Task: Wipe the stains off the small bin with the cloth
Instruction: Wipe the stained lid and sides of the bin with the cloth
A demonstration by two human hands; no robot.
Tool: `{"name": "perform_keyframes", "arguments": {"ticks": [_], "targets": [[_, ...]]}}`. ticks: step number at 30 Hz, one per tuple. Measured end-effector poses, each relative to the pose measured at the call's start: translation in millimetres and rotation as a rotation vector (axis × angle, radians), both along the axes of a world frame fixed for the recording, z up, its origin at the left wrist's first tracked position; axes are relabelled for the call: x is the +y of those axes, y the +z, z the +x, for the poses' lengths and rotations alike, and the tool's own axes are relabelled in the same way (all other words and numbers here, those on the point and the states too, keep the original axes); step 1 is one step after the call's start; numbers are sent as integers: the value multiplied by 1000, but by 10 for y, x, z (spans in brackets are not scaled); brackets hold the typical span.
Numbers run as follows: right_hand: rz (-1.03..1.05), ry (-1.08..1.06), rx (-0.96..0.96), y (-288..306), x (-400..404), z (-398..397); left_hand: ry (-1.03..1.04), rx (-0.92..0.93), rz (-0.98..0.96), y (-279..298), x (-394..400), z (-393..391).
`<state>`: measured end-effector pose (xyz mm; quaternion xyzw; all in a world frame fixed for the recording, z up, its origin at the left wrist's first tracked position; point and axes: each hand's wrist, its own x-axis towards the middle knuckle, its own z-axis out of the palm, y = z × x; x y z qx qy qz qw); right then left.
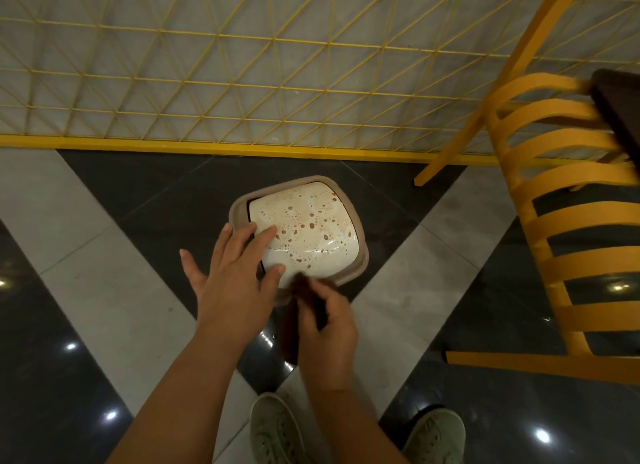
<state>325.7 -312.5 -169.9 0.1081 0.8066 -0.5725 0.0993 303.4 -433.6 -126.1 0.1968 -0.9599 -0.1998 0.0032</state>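
Observation:
The small bin (pixel 311 235) stands on the floor below me, seen from above: a taupe rim around a white swing lid covered in brown stain spots. My left hand (pixel 235 273) lies flat with fingers spread, its fingertips resting on the lid's left and near edge. My right hand (pixel 329 328) is closed around a dark brown cloth (pixel 298 311), which is blurred and touches the bin's near rim. Part of the cloth hangs down below the hand.
A yellow wire-grid partition (pixel 242 82) with a yellow base bar runs behind the bin. A yellow slatted chair (pixel 568 228) stands at the right, beside a dark table edge (pixel 620 106). The floor is glossy black and grey tile. My two green shoes (pixel 277 432) are at the bottom.

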Motion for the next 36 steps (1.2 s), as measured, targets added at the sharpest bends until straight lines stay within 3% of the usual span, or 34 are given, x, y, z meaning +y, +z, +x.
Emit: {"name": "perform_keyframes", "arguments": {"ticks": [2, 5, 9, 11, 16, 19, 24, 31, 33, 36], "targets": [[-54, 2, -28, 9, -107, 106, -5, -4, -11, 6, -2, 11], [-110, -166, -86, 16, 23, -72, -15, -19, -13, 15, -19, 23], [-162, -409, 6, 54, 276, -394, -15, -41, 33, 6, -37, 11], [-137, -352, 21, 46, 179, -364, 2, -39, 103, 6, -31, -3], [-28, 32, 20, -60, -184, 76, 17, 29, 320, -50, -18, 5], [-9, -95, 13, -120, -26, -44, 17, 79, 398, -84, -25, 29], [-179, -410, 12, -31, 240, -464, 24, 85, 397, -95, -6, 4], [-31, -17, 38, -98, -209, 33, 25, 75, 409, -75, -6, 5], [-53, -25, 19, -116, -162, -6, 15, 82, 398, -85, -9, 10], [-104, -226, -18, -127, 58, -242, 18, 96, 395, -95, -12, 19]]}}
